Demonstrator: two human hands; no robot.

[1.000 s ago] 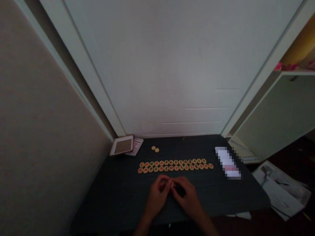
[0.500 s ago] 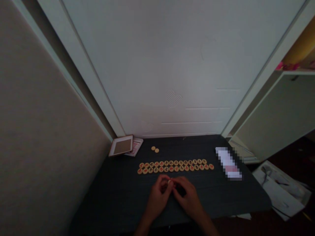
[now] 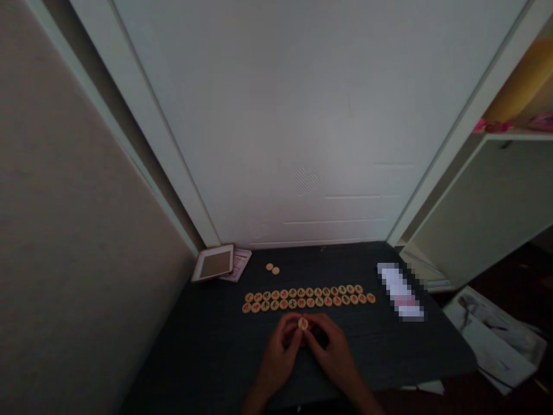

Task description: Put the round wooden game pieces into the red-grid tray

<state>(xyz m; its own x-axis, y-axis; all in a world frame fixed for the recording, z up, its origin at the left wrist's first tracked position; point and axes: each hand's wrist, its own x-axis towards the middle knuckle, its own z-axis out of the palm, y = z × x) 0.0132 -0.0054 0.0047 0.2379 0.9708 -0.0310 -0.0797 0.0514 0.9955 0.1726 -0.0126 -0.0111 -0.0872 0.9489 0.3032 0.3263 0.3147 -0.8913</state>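
Note:
A round wooden Chinese chess piece (image 3: 303,324) with a red character faces up between my fingertips. My left hand (image 3: 280,349) pinches it from the left, and my right hand (image 3: 330,346) grips its other side. Just beyond my hands, several more pieces lie face up in two long rows, a back row (image 3: 301,293) and a front row (image 3: 310,302), with red or dark characters. Farther off on the left, two pieces (image 3: 272,268) with no visible marking lie side by side.
The dark table (image 3: 207,346) meets a white panel (image 3: 276,144) at its back. A framed item (image 3: 216,264) leans over a pinkish card (image 3: 242,262) in the back left corner. A blurred-out white object (image 3: 400,291) lies on the right. A white box (image 3: 496,340) stands beyond the table's right edge.
The piece in my fingers has turned, so its red character now shows. Both hands stay nearly in place, and the whole view has shifted slightly.

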